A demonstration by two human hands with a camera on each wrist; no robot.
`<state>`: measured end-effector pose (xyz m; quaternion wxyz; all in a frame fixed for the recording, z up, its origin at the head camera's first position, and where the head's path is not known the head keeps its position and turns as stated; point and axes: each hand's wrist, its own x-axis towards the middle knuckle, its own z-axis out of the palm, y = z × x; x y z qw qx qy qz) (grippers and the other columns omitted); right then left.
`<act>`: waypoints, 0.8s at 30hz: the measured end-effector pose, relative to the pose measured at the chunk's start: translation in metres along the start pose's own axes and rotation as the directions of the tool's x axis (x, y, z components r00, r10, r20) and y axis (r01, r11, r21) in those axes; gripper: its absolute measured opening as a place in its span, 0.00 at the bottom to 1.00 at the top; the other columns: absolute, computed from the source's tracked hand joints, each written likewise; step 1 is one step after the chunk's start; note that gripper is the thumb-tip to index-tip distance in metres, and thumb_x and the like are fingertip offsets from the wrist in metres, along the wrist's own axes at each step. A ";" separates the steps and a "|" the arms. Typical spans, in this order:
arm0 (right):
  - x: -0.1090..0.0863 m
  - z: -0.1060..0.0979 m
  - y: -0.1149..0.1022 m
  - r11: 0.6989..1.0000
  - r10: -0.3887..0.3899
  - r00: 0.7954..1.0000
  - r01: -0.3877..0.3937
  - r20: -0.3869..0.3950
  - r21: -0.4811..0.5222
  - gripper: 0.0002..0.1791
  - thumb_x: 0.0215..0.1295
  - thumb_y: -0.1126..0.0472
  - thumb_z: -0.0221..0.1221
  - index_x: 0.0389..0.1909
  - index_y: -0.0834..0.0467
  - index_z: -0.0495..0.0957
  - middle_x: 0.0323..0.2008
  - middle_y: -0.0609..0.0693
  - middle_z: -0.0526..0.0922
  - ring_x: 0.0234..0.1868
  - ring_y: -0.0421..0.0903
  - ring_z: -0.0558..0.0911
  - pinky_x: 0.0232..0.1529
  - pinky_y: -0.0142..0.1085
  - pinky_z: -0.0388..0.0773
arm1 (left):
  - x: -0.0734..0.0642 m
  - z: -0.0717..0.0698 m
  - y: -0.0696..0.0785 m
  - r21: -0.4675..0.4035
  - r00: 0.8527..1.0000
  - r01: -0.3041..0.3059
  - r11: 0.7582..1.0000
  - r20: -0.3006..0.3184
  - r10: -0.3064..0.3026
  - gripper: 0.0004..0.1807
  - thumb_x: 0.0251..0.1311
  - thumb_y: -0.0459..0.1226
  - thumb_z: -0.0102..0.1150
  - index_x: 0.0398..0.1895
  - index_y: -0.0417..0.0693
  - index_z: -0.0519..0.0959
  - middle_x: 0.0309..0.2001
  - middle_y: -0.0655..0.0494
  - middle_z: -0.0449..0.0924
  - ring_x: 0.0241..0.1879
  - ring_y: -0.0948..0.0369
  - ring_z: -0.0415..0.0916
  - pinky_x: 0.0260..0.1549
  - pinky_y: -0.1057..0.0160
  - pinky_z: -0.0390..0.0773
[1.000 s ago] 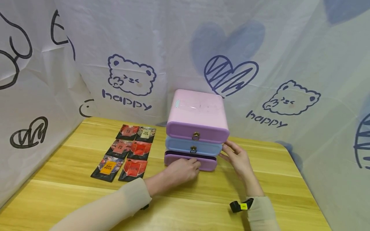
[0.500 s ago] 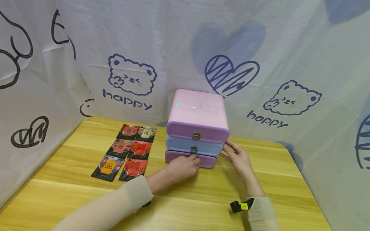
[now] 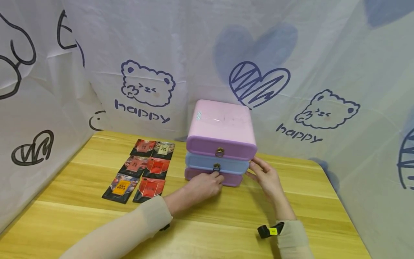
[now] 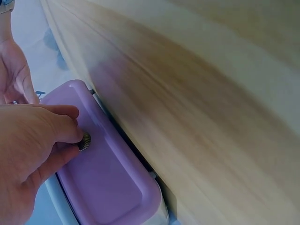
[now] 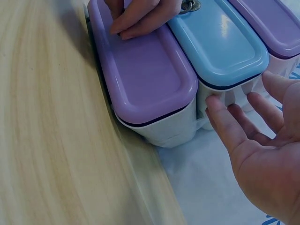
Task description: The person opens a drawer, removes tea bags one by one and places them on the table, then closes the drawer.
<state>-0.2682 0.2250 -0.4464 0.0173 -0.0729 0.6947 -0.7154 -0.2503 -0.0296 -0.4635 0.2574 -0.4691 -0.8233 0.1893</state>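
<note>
A small pink three-drawer box (image 3: 223, 120) stands at the back of the table, its purple top drawer (image 3: 207, 148) and blue middle drawer (image 3: 200, 162) pushed in. My left hand (image 3: 205, 187) is at the front of the purple bottom drawer (image 3: 234, 180). In the left wrist view, its thumb and fingers pinch the brass knob (image 4: 86, 141) on that drawer, partly hiding it. My right hand (image 3: 266, 178) is at the box's right side. In the right wrist view, its loosely bent fingertips (image 5: 215, 103) touch the white side wall (image 5: 225, 96) beside the blue drawer.
Several flat black-and-red packets (image 3: 150, 189) lie in two columns on the wooden table (image 3: 207, 230), left of the box. A printed white cloth (image 3: 200, 54) hangs close behind. A black wrist camera (image 3: 263, 231) sits on the right wrist.
The bottom drawer has slid back into the box, and the dark gap above its front has closed. My left hand moved slightly forward with it. The right hand stays put.
</note>
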 end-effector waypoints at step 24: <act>-0.010 -0.012 -0.020 0.793 -0.252 0.967 0.188 -0.032 -0.580 0.30 0.78 0.55 0.59 0.76 0.59 0.69 0.75 0.59 0.69 0.71 0.61 0.73 0.68 0.53 0.74 | -0.056 -0.027 -0.040 -0.439 0.875 0.401 0.804 -0.076 -0.478 0.09 0.60 0.35 0.71 0.44 0.48 0.86 0.45 0.54 0.82 0.44 0.55 0.80 0.40 0.58 0.82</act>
